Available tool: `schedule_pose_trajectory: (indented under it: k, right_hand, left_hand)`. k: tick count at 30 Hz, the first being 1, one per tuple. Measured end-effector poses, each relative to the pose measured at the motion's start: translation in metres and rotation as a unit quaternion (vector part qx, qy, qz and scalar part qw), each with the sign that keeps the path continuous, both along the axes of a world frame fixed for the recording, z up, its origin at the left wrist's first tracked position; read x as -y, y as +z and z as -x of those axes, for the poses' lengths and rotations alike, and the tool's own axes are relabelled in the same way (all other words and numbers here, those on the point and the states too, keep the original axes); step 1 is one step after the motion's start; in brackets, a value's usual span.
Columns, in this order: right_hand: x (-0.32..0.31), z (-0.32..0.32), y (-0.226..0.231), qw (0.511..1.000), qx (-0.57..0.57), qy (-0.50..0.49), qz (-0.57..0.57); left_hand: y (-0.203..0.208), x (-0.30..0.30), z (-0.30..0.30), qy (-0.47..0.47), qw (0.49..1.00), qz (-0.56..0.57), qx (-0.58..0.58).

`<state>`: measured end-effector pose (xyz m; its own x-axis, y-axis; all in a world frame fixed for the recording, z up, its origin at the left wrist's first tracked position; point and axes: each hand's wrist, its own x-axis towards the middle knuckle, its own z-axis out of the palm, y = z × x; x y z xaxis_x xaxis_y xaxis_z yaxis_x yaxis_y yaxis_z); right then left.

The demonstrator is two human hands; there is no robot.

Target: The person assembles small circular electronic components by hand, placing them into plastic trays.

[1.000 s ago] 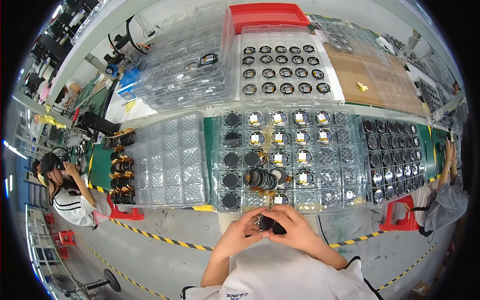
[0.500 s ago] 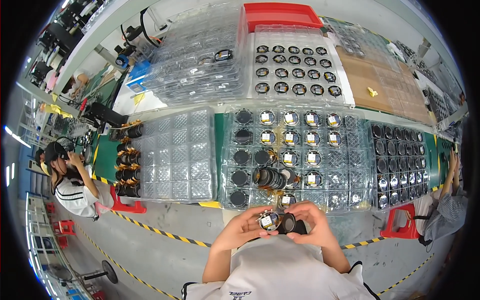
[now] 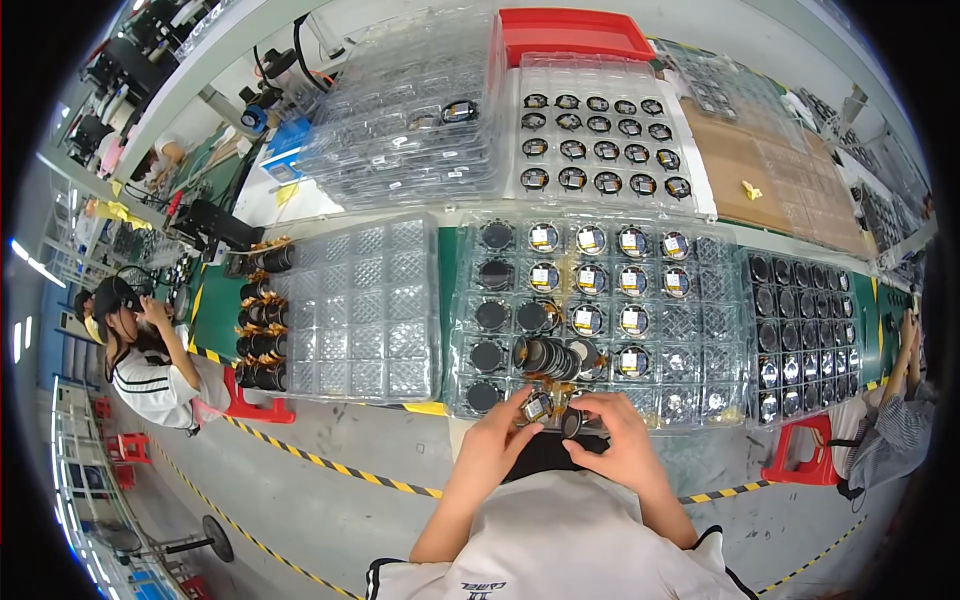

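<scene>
Near the front edge of the middle clear tray (image 3: pixel 690 412), both my hands are closed on small round parts. Between its thumb and fingers my left hand (image 3: pixel 497 440) pinches a round watch-like module (image 3: pixel 537 407) with a metal rim and a white label. A dark round disc (image 3: pixel 572 424) with a thin rim stands tilted in the fingers of my right hand (image 3: pixel 622 440). The two parts are side by side and apart. Just beyond them, a leaning row of dark discs (image 3: pixel 540 355) with orange flex strips lies on the tray. Labelled modules (image 3: pixel 590 280) and dark discs (image 3: pixel 490 355) occupy several pockets.
On the left a clear tray (image 3: pixel 365 310) has stacks of dark parts (image 3: pixel 262 345) along its side. A tray of dark round parts (image 3: pixel 800 320) lies at right. Behind are stacked clear trays (image 3: pixel 400 150), a white tray of modules (image 3: pixel 600 130) and a red bin (image 3: pixel 575 35). Other people sit at both sides.
Both hands have moved forward to the tray's front edge, carrying the module and the disc. The module and disc have turned and are now more tilted. The whole view has shifted slightly.
</scene>
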<state>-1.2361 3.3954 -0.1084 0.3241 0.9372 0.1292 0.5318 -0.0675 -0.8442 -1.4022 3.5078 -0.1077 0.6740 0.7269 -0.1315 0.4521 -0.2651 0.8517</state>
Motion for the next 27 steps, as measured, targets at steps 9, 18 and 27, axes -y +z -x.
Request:
schedule_pose_trajectory:
  k: [9,18,27]
  right_hand:
    - [-0.001,0.003,-0.005,0.999,0.029,-0.035,0.02]
    - [-0.003,0.009,0.004,0.995,0.087,-0.047,-0.027]
    - [-0.01,0.025,-0.002,0.994,0.034,0.021,-0.098]
  left_hand:
    - [0.002,-0.018,0.011,0.158,0.943,-0.271,-0.106]
    - [0.013,-0.03,0.015,0.11,0.944,-0.282,-0.129]
    - [0.006,-0.009,0.005,0.1,0.991,-0.09,0.031]
